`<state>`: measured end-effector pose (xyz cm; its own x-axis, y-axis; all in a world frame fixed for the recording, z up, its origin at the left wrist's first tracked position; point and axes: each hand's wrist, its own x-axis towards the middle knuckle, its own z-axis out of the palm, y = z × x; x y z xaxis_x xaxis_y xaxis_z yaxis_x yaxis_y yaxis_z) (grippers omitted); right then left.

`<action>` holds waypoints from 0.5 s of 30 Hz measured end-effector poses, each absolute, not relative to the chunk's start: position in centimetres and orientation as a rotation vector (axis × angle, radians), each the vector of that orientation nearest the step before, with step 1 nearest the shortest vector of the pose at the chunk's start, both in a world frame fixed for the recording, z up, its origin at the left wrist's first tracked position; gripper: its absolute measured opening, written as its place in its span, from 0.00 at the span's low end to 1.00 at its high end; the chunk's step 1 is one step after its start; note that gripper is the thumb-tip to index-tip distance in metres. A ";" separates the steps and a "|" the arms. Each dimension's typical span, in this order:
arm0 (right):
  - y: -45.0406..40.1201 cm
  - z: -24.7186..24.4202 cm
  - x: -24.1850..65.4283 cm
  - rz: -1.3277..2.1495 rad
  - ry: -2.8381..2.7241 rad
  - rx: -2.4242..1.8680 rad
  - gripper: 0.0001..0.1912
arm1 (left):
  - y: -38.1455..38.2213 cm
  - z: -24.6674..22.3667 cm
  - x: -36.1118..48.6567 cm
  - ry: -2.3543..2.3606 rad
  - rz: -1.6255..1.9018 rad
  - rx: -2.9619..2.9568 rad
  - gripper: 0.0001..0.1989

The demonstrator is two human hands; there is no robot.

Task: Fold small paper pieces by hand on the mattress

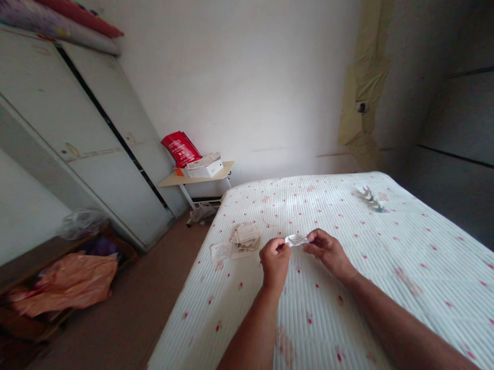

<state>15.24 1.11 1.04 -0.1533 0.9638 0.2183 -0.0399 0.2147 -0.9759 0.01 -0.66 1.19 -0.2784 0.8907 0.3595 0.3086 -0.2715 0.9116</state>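
Note:
A small piece of printed paper [296, 240], creased and narrow, is stretched between my two hands above the bed. My left hand [275, 259] pinches its left end, and my right hand [328, 253] grips the right end between thumb and fingers. To the left of my left hand, a pile of printed paper pieces [245, 236] lies on the white bed cover [316, 312] with small red marks. Farther off at the right, several folded or crumpled paper pieces [371, 198] rest on the same cover.
Beyond the bed's far left corner stands a small table [176, 180] bearing a red bag [181, 148] and a white box [206, 169]. A pale wardrobe [94, 120] is at the left, above a low bench with an orange cloth [72, 283].

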 end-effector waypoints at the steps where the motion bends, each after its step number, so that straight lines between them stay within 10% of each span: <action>1: 1.1 1.0 15.2 1.167 -1.391 -0.944 0.14 | -0.7 1.2 0.0 1.502 1.585 1.501 0.06; 15: 0.5 1.3 15.2 0.921 -1.595 -0.933 0.09 | -1.4 2.0 0.6 1.537 1.602 1.813 0.08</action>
<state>15.24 0.48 1.34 -0.1734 0.9073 0.3832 0.1214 0.4058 -0.9059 0.57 -1.38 2.05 -0.1770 0.8175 0.5481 0.5138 -0.3982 0.7599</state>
